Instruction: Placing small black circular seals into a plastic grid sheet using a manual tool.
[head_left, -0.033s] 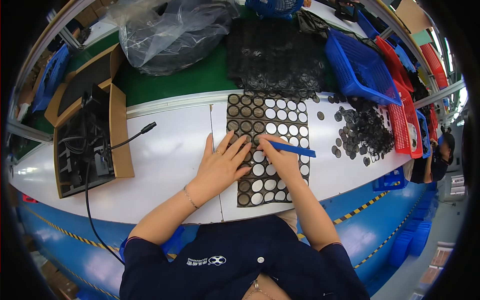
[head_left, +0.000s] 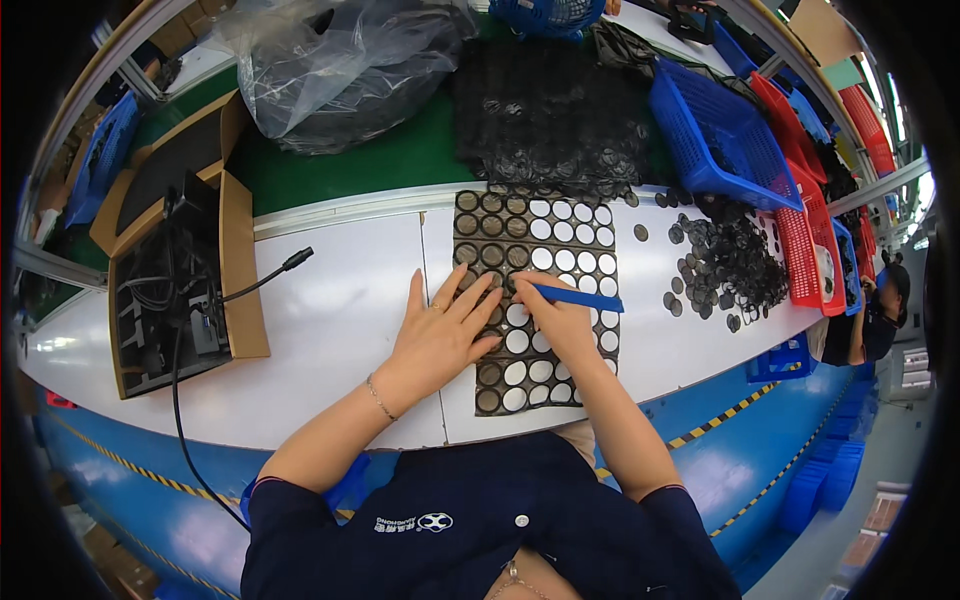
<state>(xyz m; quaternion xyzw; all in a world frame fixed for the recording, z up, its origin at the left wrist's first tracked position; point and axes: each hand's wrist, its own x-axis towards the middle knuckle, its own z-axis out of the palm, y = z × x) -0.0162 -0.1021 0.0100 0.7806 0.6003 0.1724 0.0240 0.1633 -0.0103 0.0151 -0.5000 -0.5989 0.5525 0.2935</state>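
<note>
A dark sheet (head_left: 491, 228) with rows of round cells lies on the white table in front of me. Many cells on its right side show white, while those on the left look dark and filled. My left hand (head_left: 440, 335) is open, its fingers spread flat over the sheet's left edge. In my right hand (head_left: 562, 322) is a slim, flat blue stick-like tool (head_left: 580, 297), held like a pen and slanting to the right. The right fingertips touch the sheet near its middle, beside the left fingers; they hide the tool's tip.
Loose dark discs (head_left: 715, 275) are heaped on the right, beside a red basket (head_left: 808, 245) and a blue basket (head_left: 725, 140). Behind the sheet lie a black pile (head_left: 550, 110) and a clear plastic bag (head_left: 335, 75). An open cardboard box (head_left: 240, 300) with cables stands left.
My right hand and the blue tool have shifted slightly left. My left hand stays in place on the sheet.
</note>
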